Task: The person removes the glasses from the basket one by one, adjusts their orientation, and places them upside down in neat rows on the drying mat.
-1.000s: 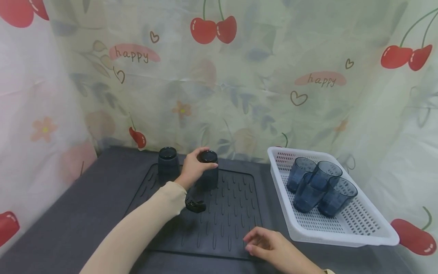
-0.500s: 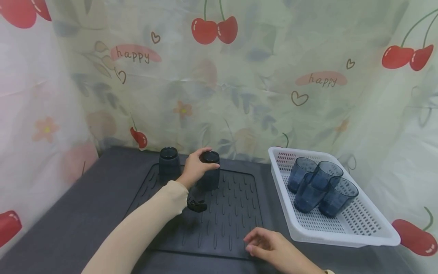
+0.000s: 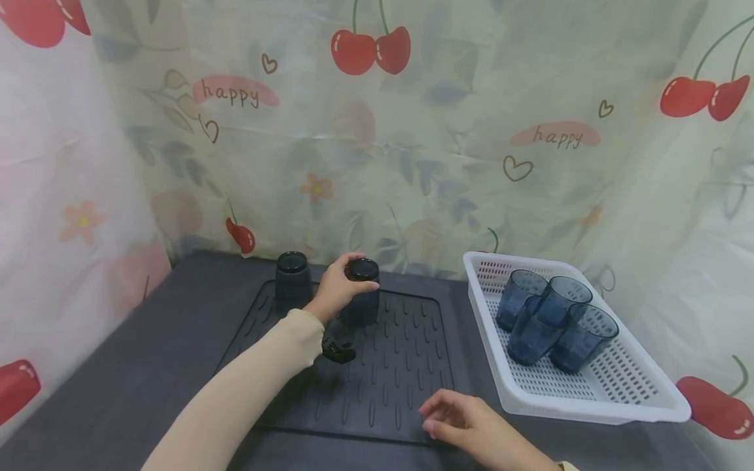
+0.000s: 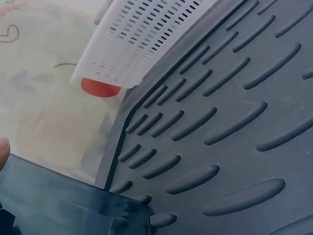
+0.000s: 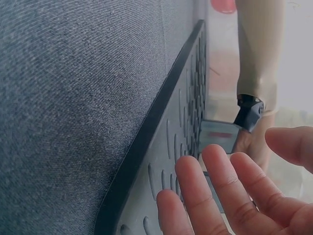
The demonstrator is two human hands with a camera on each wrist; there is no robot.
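My left hand (image 3: 337, 286) grips an upside-down dark blue glass (image 3: 365, 307) near its base, thumb on the right side. The glass stands on the black ridged drying mat (image 3: 406, 373), towards its back edge. In the left wrist view, part of this glass (image 4: 58, 200) fills the lower left corner. A second upturned glass (image 3: 292, 284) stands to the left, partly behind my left hand. My right hand (image 3: 465, 422) hovers by the mat's front right corner, holding nothing. Its fingers (image 5: 222, 178) look loosely bent and spread in the right wrist view.
A white perforated basket (image 3: 595, 407) stands on the right of the dark tabletop (image 3: 129, 366), with several blue glasses (image 3: 580, 340) leaning inside it. A cherry-print curtain (image 3: 412, 163) hangs behind. Under the left wrist is a black camera mount (image 3: 338, 352).
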